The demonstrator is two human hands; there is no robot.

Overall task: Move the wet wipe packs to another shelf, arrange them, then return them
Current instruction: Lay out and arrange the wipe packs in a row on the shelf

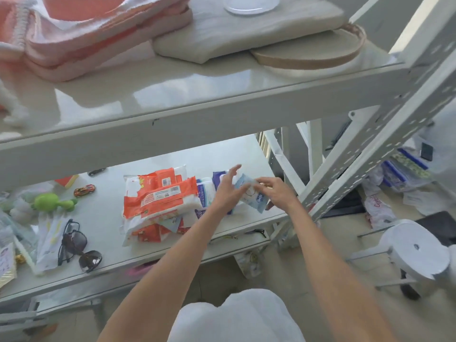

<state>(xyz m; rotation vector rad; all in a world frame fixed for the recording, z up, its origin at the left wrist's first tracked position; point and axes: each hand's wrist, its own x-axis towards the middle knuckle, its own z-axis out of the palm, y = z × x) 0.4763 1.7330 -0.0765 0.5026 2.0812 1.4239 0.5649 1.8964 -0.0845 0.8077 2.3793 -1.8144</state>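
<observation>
From my remote seat, everything hangs on one small light-blue pack [251, 196] held just above the right end of the lower shelf [106, 213]. My right hand [277, 192] has it, fingers curled over its upper right edge in a pinch. My left hand [228, 187] lies against its left side with the fingers straight and spread, steadying, not gripping. The pack is tipped up, not flat, and its long axis slants from upper left, by the left fingertips, down to lower right, under the right wrist. So the right hand is the carrying hand and the pack sits between the two palms. The other packs lie to the left of the hands on the same shelf. A purple pack [218, 177] and a blue-and-white pack [204, 191] are just behind the left hand. A loose heap of orange packs [160, 201] is further left, nearer the left arm. The upper shelf [172, 95] lies above and forward of the hands, its front beam overhanging them. I judge that any lift has to come back toward me first to clear that beam, and the slanted rack post [370, 154] stands close on the right, so the free side is left
</observation>
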